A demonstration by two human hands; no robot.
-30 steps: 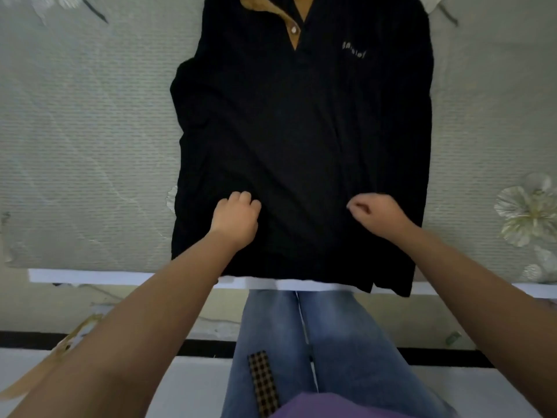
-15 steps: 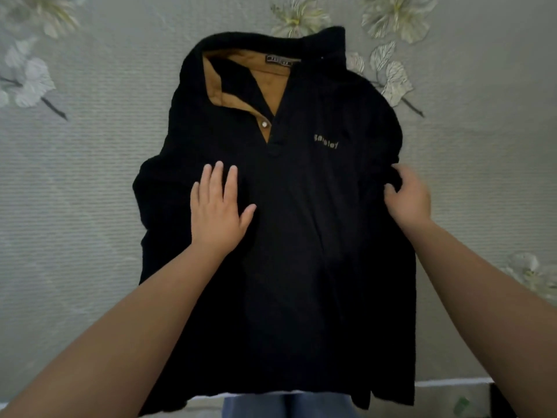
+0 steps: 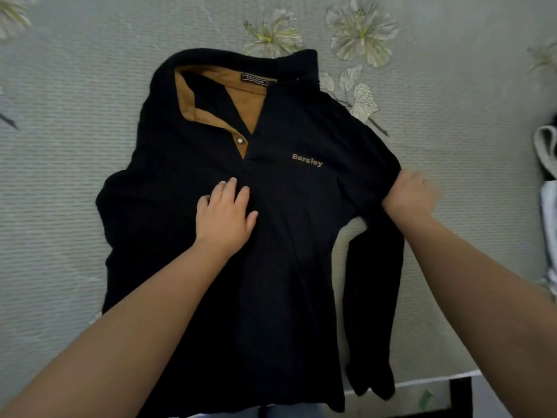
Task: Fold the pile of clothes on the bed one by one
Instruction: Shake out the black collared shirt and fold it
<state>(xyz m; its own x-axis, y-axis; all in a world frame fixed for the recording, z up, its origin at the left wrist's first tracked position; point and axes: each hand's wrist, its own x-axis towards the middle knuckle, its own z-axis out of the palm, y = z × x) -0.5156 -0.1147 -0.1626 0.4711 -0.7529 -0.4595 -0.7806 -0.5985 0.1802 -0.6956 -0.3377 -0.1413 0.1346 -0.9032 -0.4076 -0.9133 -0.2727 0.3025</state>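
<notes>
A black long-sleeved polo shirt (image 3: 289,267) with a tan collar lining and a "Barsley" logo lies face up on the bed, collar away from me. My left hand (image 3: 224,217) rests flat on its chest just below the placket, fingers spread. My right hand (image 3: 411,196) grips the shirt's right sleeve near the shoulder and holds it out to the side, so a gap of bedsheet shows between the sleeve and the body. The sleeve hangs down toward the bed's near edge. The shirt's left sleeve is folded in over the body.
The bed (image 3: 60,176) has a pale grey-green textured sheet with printed flowers. White and grey fabric (image 3: 547,188) lies at the right edge. The bed's near edge (image 3: 422,384) and a dark floor strip show at the bottom right.
My left hand slid right toward the centre of the chest. My right hand pulled the sleeve outward, opening a gap beside the body. The view came closer to the shirt.
</notes>
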